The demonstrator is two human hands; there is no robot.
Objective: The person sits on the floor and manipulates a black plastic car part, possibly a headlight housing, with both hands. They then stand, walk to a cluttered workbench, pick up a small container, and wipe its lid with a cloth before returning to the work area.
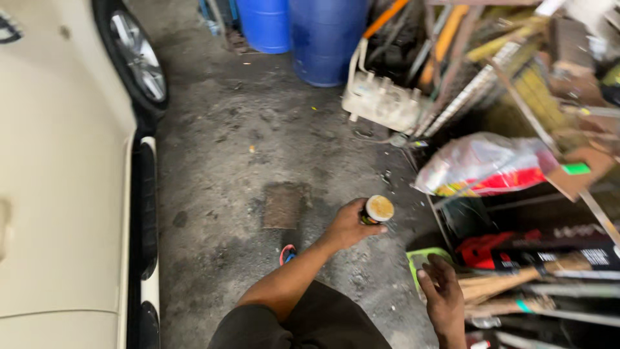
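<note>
My left hand [349, 226] reaches out over the stained concrete floor and grips a small dark can with a tan lid [378, 209], lid facing up. Lower right, my right hand [443, 294] holds nothing, its fingers loosely spread. It hovers beside a light green plastic item [420, 257] at the foot of a cluttered rack. Straw brooms [516, 279] lie just right of that hand. The dark cloth of my clothing fills the bottom centre.
A cream car [58, 161] with its wheel [138, 55] stands along the left. Blue barrels [323, 39] and a white plastic tank [381, 100] sit at the back. A red-and-white plastic bag [484, 168], a red item [479, 249] and stacked scrap crowd the right. My shoe tip [287, 253] shows below my forearm.
</note>
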